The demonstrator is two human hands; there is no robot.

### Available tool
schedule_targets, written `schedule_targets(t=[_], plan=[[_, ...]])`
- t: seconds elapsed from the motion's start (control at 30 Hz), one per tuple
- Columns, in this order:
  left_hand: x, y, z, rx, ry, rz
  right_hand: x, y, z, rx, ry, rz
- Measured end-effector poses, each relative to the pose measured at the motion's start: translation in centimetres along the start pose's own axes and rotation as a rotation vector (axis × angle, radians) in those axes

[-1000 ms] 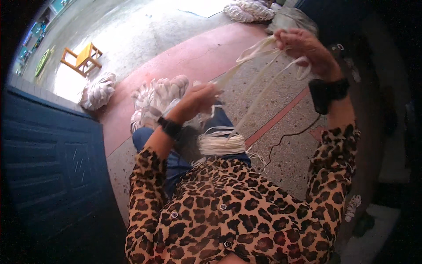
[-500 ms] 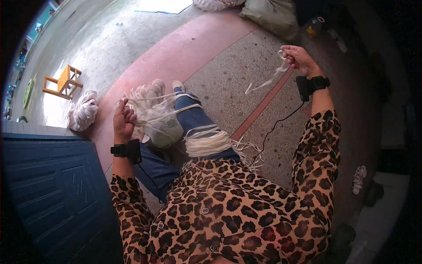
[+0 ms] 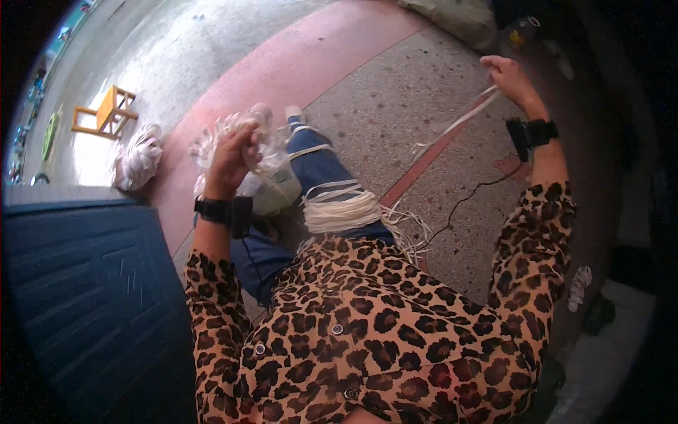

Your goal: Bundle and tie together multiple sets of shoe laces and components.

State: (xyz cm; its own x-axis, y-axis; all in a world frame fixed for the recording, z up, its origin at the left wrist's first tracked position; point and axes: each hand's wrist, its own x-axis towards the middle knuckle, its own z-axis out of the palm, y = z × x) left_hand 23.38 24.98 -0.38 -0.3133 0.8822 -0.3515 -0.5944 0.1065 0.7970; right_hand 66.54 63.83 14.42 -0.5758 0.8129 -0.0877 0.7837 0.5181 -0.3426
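My right hand [image 3: 511, 79] is raised at the upper right, closed on one end of a white flat cord [image 3: 460, 120]. The rest of that cord hangs down over the speckled floor. At the left, my left hand [image 3: 236, 157] is curled in front of a white looped bundle [image 3: 205, 145], with pale cord showing below its fingers. Many turns of white cord [image 3: 342, 213] lie wrapped around my blue-trousered thigh, with a few looser turns nearer the knee. Beside the thigh, loose cord ends [image 3: 413, 233] spill in a tangle. A pale plastic bag [image 3: 277, 192] sits by my leg.
Farther left stand a small wooden chair [image 3: 109, 113] and another white bundle [image 3: 139, 159]. A blue panelled door [image 3: 85, 283] fills the lower left. At the top right are a large sack [image 3: 455, 18] and a bottle [image 3: 519, 35]. A black cable [image 3: 462, 201] runs from my right wrist.
My right hand has moved up and right, drawing the cord straighter. My left hand has moved right and up, in front of the bundle; the cords stretched from it to my leg no longer show.
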Motion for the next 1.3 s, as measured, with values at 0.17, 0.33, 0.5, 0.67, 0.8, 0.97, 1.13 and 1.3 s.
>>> schedule_targets(t=[0.17, 0.33, 0.5, 0.67, 0.8, 0.97, 1.13, 1.3], plan=[[-1.3, 1.8, 0.6, 0.056, -0.122, -0.026, 1.3, -1.6, 0.5, -0.068, 0.062, -0.247], [-2.3, 4.1, 0.2, 0.243, -0.108, 0.016, 0.5, -4.4, 1.9, -0.532, 0.242, -0.465], [-3.3, 7.3, 2.3, 0.262, -0.118, 0.107, 0.2, -10.0, 2.3, -0.750, 0.005, -0.448], [-4.0, 10.2, 5.3, 0.395, -0.114, 0.135, -3.8, -20.4, 2.2, -0.168, -0.220, -0.563], [-6.1, 12.2, 8.4, 0.508, -0.193, 0.194, -4.8, -25.4, 2.9, 0.171, -0.404, -0.681], [-7.1, 13.9, 10.4, 0.722, -0.171, 0.152, -2.1, -25.7, 6.6, 0.566, -0.708, -0.336], [-8.0, 14.6, 11.3, 0.659, -0.124, 0.123, 0.1, -24.3, 14.7, 0.982, -0.811, 0.138], [-7.8, 12.6, 11.7, 0.627, -0.184, 0.160, -2.3, -23.1, 24.0, 1.182, -0.917, 0.372]])
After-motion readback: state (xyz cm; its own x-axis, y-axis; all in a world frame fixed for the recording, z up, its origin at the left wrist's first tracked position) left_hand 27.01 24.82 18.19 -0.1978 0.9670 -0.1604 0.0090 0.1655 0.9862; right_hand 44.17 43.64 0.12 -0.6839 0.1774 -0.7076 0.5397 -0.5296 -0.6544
